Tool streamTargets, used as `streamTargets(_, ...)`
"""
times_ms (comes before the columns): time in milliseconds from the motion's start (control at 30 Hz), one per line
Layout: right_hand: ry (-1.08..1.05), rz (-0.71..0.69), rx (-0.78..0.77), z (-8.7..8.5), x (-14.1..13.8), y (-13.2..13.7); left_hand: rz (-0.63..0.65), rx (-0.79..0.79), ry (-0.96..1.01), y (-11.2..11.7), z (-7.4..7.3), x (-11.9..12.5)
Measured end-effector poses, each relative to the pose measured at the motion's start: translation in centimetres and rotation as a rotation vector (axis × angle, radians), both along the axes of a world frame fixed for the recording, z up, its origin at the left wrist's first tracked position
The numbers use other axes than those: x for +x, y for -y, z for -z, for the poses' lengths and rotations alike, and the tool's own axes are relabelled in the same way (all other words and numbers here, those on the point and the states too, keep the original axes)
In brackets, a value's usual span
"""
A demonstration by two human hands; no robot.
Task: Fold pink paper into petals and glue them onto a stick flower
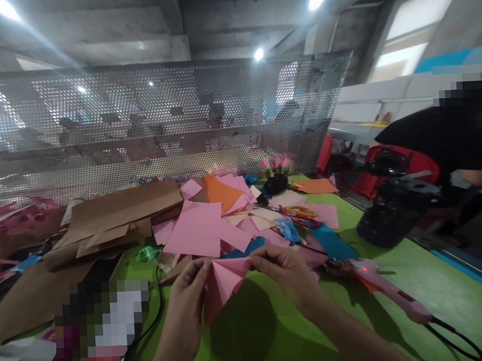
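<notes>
A folded piece of pink paper (225, 279) is stretched between my two hands above the green table. My left hand (188, 297) pinches its left corner between thumb and fingers. On the other side, my right hand (282, 269) grips the upper right corner. Creases fan down from the top edge, and the lower left flap hangs below my left fingers. Just beyond my hands lie a large sheet of pink paper (195, 227) and a strip of blue paper (244, 249).
Brown cardboard (122, 207) is heaped at left. Scissors (298, 215) lie among paper scraps. A pink glue gun (389, 291) with a red light rests at right, its cord trailing. A dark jug (394, 211) stands near the right edge; a person (434, 129) sits beyond.
</notes>
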State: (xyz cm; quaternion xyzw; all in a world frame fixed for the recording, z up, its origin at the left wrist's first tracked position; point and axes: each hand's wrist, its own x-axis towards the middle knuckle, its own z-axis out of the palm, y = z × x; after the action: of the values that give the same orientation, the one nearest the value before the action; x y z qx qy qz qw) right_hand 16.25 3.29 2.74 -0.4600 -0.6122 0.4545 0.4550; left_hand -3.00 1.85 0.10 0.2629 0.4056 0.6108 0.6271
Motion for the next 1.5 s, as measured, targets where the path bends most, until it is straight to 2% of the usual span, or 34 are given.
streamTargets(300,-0.079,0.001,-0.047,-0.8,-0.1,0.3,-0.013,0.009,-0.07,0.1,-0.3,0.2)
streamTargets(433,0.016,-0.017,-0.015,-0.6,0.0,0.2,-0.022,0.075,-0.18,0.1,-0.1,0.2)
streamTargets(567,0.114,0.007,0.003,-0.2,-0.1,0.2,0.003,0.073,-0.24,0.1,0.2,0.4)
streamTargets(1233,0.165,0.017,0.059,-0.2,0.4,-0.1,-0.029,0.067,-0.172,0.2,-0.2,0.6)
streamTargets(1333,0.131,0.039,0.056,-0.2,0.9,-0.5,-0.104,0.052,-0.176,-0.2,0.1,0.0)
streamTargets(1433,0.081,0.128,0.081,-0.3,1.5,-0.8,-0.202,0.008,-0.208,-0.5,0.6,-0.9)
streamTargets(1500,0.054,0.156,0.119,-0.5,1.6,-0.6,-0.214,0.018,-0.259,-0.6,0.7,-1.2)
